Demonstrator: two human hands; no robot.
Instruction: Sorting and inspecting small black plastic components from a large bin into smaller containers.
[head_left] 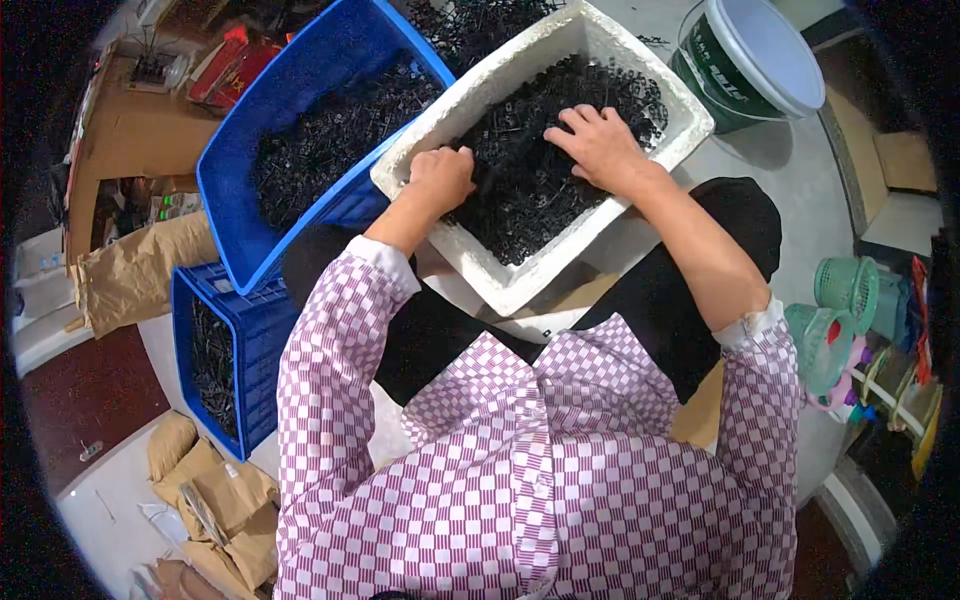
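Observation:
A white foam box (505, 290) stands in front of me between my knees, filled with small black parts (530, 195) too fine to name singly. At the box's left side, my left hand (442, 178) is curled down at the parts, its fingertips mostly hidden. Farther right, my right hand (600, 148) rests on the heap with bent fingers spread apart. No single piece shows between its fingers.
A large blue crate (235, 235) of similar black parts touches the box's left side. Below it another blue crate (262, 345) lies tipped. A dark green-and-white bucket (715, 85) stands far right, green baskets (845, 285) nearer. Brown paper bags (215, 490) lie lower left.

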